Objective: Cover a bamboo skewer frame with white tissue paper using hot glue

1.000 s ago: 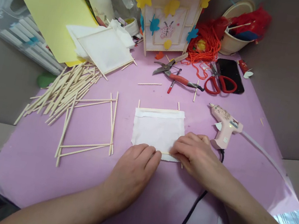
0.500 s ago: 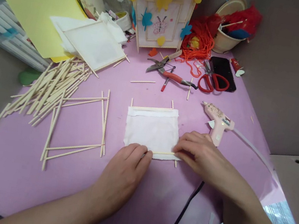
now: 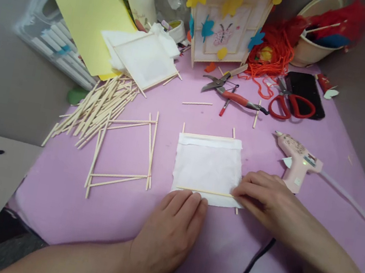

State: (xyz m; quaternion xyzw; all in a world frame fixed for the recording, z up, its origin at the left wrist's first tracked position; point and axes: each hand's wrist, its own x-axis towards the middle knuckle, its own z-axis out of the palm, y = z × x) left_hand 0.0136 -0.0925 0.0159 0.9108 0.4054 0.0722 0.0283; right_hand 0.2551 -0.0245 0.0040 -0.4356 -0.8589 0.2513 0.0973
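Left hand (image 3: 166,237): fingertips on the lower edge of the white sheet (image 3: 207,167), near the pink tabletop's front edge (image 3: 81,227)
Right hand (image 3: 263,200): fingers on the right end of a thin wooden stick (image 3: 204,191) lying along that sheet
Beside right hand: pink glue gun (image 3: 300,158)

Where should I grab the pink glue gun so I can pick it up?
Grab the handle of the pink glue gun. It sticks down toward you, so come from your side, just past your right hand, and wrap your fingers around it. Stay away from the pointed nozzle at the far left end, because it might be hot.
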